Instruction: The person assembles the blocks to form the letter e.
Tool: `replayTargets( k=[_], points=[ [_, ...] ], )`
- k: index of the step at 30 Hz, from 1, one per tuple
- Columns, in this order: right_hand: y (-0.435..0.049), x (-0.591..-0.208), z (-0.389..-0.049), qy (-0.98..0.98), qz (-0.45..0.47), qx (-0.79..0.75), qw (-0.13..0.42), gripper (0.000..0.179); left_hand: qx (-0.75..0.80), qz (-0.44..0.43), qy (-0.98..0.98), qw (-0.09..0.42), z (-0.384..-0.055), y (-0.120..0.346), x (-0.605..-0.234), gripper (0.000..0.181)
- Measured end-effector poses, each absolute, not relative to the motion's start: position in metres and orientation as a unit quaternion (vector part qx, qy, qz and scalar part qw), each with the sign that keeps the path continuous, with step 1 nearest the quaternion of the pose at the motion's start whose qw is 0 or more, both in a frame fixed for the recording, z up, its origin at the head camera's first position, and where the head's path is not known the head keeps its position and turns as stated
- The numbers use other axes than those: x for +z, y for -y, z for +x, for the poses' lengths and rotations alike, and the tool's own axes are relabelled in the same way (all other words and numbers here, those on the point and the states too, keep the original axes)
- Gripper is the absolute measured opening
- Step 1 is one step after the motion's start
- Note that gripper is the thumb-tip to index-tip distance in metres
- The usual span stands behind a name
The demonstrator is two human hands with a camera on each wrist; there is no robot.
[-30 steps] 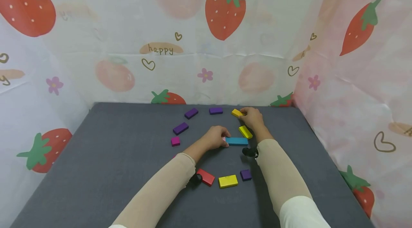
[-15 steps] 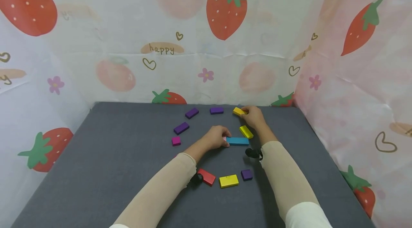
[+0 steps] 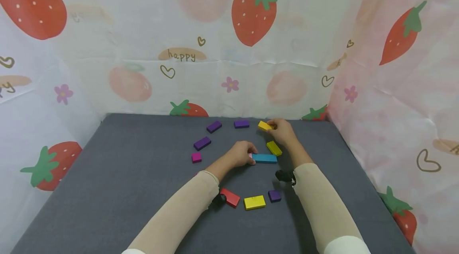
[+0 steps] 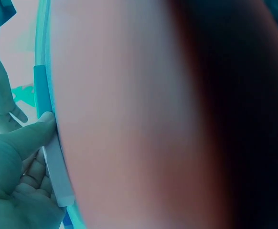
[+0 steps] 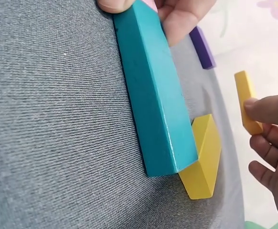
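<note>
In the head view my right hand (image 3: pixel 283 131) pinches one end of a yellow block (image 3: pixel 264 126) near the table's far edge. The right wrist view shows this block (image 5: pixel 246 102) between thumb and fingers, seemingly raised off the cloth. My left hand (image 3: pixel 241 153) holds a pink block (image 5: pixel 152 4), mostly hidden by the fingers, end to end with a long blue block (image 3: pixel 264 159). In the left wrist view the left thumb (image 4: pixel 41 131) lies near the joint of the two blocks. A second yellow block (image 3: pixel 274 148) lies angled just behind the blue one's right end.
Purple blocks (image 3: pixel 202 143) and a magenta block (image 3: pixel 196 157) curve round the left and back. Nearer me lie a red block (image 3: pixel 230 198), a yellow block (image 3: pixel 254 202) and a small purple block (image 3: pixel 274 196). A printed curtain (image 3: pixel 222 47) rises behind the grey table (image 3: pixel 143 190).
The right wrist and sleeve have shifted slightly right and toward me, with the yellow block still pinched and nearly in place. The left hand stays still on the pink block.
</note>
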State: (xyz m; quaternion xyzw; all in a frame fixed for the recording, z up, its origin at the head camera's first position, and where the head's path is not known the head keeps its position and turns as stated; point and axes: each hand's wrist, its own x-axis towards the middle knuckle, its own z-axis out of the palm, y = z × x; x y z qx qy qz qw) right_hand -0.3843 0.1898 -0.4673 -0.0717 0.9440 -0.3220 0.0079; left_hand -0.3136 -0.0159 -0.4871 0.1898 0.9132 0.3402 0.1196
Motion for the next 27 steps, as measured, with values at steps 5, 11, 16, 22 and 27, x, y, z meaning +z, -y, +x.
replayTargets(
  k=[5,11,16,22,27],
  points=[
    [-0.189,-0.466,-0.379,-0.942,-0.083,-0.326,0.014,0.037,0.337,0.192,-0.914,0.119,-0.314,0.016,-0.488,0.029],
    [-0.188,-0.465,-0.375,-0.937,-0.096,-0.335,0.026,0.035,0.335,0.195,-0.914,0.118,-0.315,0.016,-0.490,0.029],
    [-0.188,-0.470,-0.373,-0.938,-0.101,-0.330,0.041,0.035,0.332,0.199,-0.915,0.116,-0.316,0.016,-0.492,0.030],
    [-0.185,-0.474,-0.370,-0.936,-0.109,-0.330,0.056,0.037,0.333,0.198,-0.914,0.121,-0.314,0.016,-0.491,0.030],
    [-0.182,-0.474,-0.370,-0.933,-0.116,-0.335,0.069,0.035,0.335,0.195,-0.914,0.122,-0.314,0.016,-0.488,0.030]
  ],
)
